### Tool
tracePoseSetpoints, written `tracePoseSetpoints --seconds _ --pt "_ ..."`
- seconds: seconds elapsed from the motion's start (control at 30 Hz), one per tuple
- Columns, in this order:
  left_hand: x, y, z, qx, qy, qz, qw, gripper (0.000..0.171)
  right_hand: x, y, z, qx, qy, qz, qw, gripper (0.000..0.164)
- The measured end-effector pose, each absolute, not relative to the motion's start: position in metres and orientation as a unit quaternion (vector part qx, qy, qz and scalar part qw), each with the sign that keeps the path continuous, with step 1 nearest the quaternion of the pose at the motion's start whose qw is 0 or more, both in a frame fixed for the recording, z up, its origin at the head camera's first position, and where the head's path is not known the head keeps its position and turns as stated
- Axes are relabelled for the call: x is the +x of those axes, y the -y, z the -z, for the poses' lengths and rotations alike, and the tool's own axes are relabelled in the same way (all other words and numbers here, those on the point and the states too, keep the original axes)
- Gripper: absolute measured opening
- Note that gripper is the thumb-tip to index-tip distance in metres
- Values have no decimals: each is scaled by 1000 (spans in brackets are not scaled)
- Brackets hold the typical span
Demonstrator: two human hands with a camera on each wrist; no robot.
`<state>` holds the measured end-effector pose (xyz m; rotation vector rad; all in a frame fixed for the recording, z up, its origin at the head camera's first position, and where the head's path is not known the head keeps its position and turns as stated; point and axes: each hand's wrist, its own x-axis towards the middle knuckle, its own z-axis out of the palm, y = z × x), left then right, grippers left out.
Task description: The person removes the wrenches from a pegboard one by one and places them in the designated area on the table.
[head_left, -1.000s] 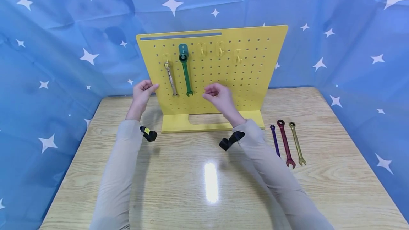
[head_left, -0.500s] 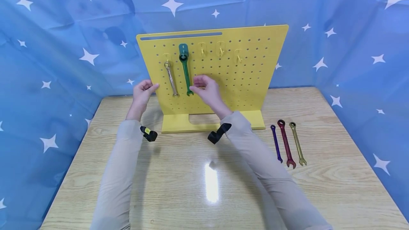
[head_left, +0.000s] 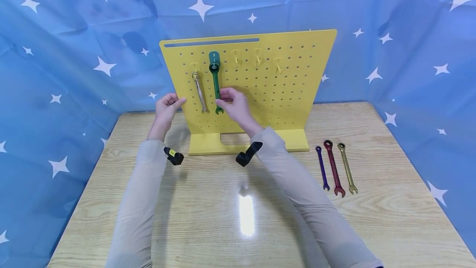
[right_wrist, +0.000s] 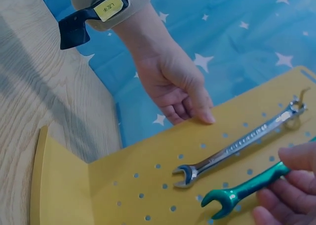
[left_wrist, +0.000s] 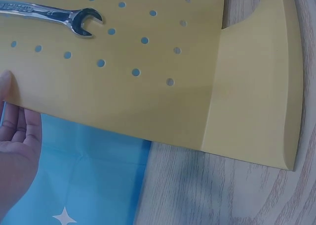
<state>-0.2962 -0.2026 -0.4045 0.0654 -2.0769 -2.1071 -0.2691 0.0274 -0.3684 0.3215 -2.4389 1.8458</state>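
A yellow pegboard (head_left: 267,102) stands upright on the table. My left hand (head_left: 166,113) grips its left edge, the thumb on the front face and the fingers behind, as the left wrist view also shows. On the board hang a silver combination wrench (head_left: 200,93) and, to its right, a green combination wrench (head_left: 216,80) from a teal hook (head_left: 214,56). My right hand (head_left: 236,104) pinches the green wrench's shaft between thumb and fingers, just above its open-ended jaw. In the right wrist view the green wrench (right_wrist: 247,188) lies beside the silver wrench (right_wrist: 237,146).
Three yellow hooks, one of them a right-hand hook (head_left: 278,67), sit on the board with nothing on them. On the table at right lie a purple wrench (head_left: 322,168), a red wrench (head_left: 334,168) and a gold wrench (head_left: 347,168). A blue starry curtain (head_left: 238,3) hangs behind.
My right hand has moved left across the board from beside the green wrench and now holds its shaft. The wrench's lower end has shifted slightly left. My left hand has stayed at the edge.
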Motion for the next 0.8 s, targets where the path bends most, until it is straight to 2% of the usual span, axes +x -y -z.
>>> tracePoseSetpoints --seconds 0.53,0.8 --pt "-298 202 405 20 696 712 91 19 -255 -25 368 111 785 -608 47 14" --pt "-297 203 405 18 702 705 96 18 -245 -29 367 144 760 -631 61 12"
